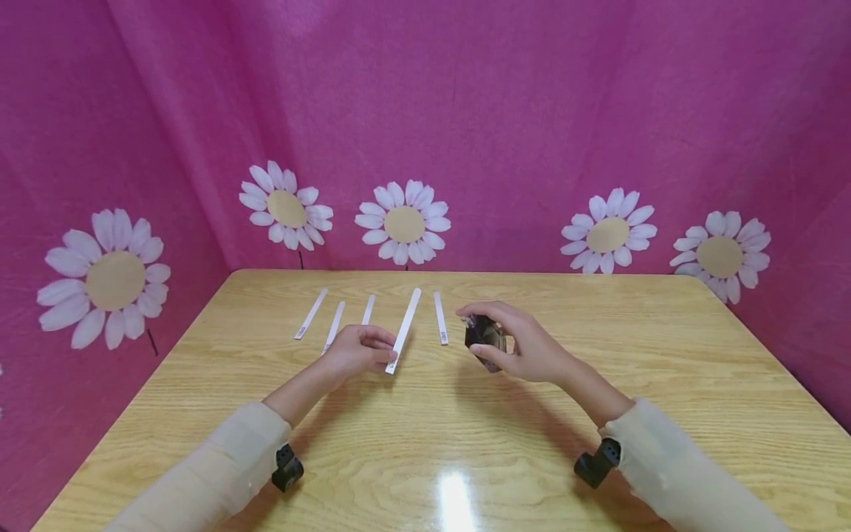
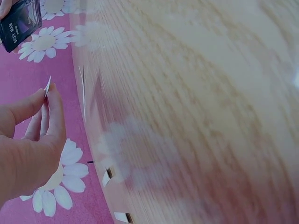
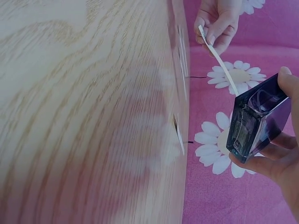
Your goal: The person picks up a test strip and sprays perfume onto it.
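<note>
My left hand (image 1: 355,352) pinches the near end of a white paper tester strip (image 1: 405,325) between thumb and fingertips. The strip is raised above the table, tilted, its far end pointing away from me. In my right hand (image 1: 528,346) is a dark glass perfume bottle (image 1: 480,334), gripped with the thumb on one side and fingers on the other. White lettering reading SEXY MAN shows upside down on the bottle (image 2: 21,25) in the left wrist view. From the right wrist, the strip (image 3: 219,60) runs toward the bottle (image 3: 254,121) and overlaps its edge.
Several more white strips lie spread on the wooden table (image 1: 665,369), including one far left (image 1: 310,314) and one between my hands (image 1: 441,318). Dark print marks their near ends. A pink curtain (image 1: 505,133) with daisies closes off the back and sides.
</note>
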Tool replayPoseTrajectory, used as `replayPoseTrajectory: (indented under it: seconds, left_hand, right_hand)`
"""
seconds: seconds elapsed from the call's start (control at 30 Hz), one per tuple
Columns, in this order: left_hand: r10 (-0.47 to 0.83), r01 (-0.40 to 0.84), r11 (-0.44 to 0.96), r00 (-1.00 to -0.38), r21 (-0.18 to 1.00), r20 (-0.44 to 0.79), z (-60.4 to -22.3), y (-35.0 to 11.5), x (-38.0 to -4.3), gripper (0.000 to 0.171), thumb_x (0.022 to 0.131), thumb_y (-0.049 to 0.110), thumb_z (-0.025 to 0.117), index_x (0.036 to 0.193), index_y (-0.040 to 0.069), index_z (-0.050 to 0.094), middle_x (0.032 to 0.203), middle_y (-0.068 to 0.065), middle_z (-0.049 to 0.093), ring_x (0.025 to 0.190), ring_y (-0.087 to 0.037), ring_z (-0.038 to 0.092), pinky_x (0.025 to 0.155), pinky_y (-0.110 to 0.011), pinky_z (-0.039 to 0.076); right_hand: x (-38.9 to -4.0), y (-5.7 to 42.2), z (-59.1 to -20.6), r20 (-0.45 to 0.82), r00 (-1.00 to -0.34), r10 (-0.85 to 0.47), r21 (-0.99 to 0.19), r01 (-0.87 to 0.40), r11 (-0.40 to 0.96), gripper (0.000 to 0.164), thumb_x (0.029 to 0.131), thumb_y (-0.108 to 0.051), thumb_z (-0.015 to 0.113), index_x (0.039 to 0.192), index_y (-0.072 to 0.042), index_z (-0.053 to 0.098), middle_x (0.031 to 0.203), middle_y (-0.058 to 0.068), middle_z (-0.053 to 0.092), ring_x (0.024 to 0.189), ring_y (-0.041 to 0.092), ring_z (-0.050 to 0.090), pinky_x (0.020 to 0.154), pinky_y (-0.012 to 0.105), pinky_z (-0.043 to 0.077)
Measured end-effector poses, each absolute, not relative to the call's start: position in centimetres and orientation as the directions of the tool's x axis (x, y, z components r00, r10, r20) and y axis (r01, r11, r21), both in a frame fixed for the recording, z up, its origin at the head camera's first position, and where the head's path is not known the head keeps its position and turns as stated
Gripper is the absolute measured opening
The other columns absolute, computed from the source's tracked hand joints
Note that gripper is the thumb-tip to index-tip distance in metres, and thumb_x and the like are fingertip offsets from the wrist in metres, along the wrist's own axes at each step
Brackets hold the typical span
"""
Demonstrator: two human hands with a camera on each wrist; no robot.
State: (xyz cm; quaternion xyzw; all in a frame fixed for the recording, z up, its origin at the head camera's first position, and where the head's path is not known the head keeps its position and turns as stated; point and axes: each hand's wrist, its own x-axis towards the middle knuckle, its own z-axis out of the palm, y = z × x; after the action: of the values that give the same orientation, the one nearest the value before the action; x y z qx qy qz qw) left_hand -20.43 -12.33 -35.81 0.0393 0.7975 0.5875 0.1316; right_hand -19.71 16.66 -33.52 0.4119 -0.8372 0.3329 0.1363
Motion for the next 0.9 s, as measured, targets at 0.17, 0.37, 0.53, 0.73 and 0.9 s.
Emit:
replayPoseTrajectory:
  seconds: [0.17,0.37,0.53,0.73,0.9]
  left_hand:
    - [0.214,-0.097,0.306,-0.962,0.947,-0.168,-36.1,-12.5,-20.6,0.025,0.085,-0.001,0.066,0.109,-0.009,0.062,0.084,-0.004,0.067,0.070,-0.007,0.064,0.078,-0.034,0.061]
    - [0.203,-0.112,0.317,-0.962,0.942,-0.183,-36.4,-12.8,-21.0,0.026,0.085,-0.002,0.066,0.110,-0.011,0.062,0.086,-0.007,0.069,0.072,-0.007,0.065,0.080,-0.033,0.061]
    - [0.151,-0.154,0.323,-0.966,0.934,-0.212,-36.7,-13.0,-21.4,0.028,0.085,-0.003,0.066,0.111,-0.012,0.061,0.086,-0.009,0.072,0.073,-0.006,0.064,0.079,-0.030,0.061]
    - [0.124,-0.195,0.334,-0.961,0.922,-0.248,-37.3,-13.3,-21.7,0.028,0.085,-0.004,0.066,0.110,-0.012,0.061,0.081,-0.004,0.067,0.072,-0.007,0.064,0.076,-0.028,0.061]
    - [0.126,-0.201,0.334,-0.959,0.921,-0.255,-37.3,-13.1,-21.7,0.030,0.084,-0.004,0.068,0.111,-0.013,0.061,0.086,-0.010,0.070,0.072,-0.007,0.065,0.076,-0.028,0.061]
  right_hand:
    - [-19.6,17.0,-33.5,0.493,-0.631,-0.599,-0.449,-0.774,0.446,0.050,0.087,-0.015,0.071,0.133,-0.019,0.053,0.133,0.005,0.058,0.103,0.014,0.054,0.068,0.026,0.047]
    - [-19.6,17.6,-33.4,0.490,-0.639,-0.592,-0.452,-0.767,0.454,0.050,0.087,-0.015,0.071,0.133,-0.019,0.053,0.131,0.005,0.059,0.102,0.013,0.055,0.067,0.026,0.051]
    - [-19.7,18.2,-33.6,0.502,-0.647,-0.574,-0.446,-0.762,0.469,0.051,0.086,-0.014,0.071,0.133,-0.019,0.053,0.131,0.004,0.059,0.107,0.013,0.056,0.073,0.029,0.055]
    - [-19.7,19.0,-33.8,0.502,-0.665,-0.553,-0.450,-0.747,0.489,0.050,0.086,-0.013,0.071,0.133,-0.017,0.054,0.133,0.003,0.058,0.111,0.014,0.055,0.075,0.032,0.055]
    - [-19.6,19.8,-34.0,0.489,-0.692,-0.531,-0.478,-0.722,0.501,0.050,0.087,-0.013,0.071,0.133,-0.015,0.054,0.133,0.005,0.058,0.112,0.017,0.057,0.080,0.041,0.059]
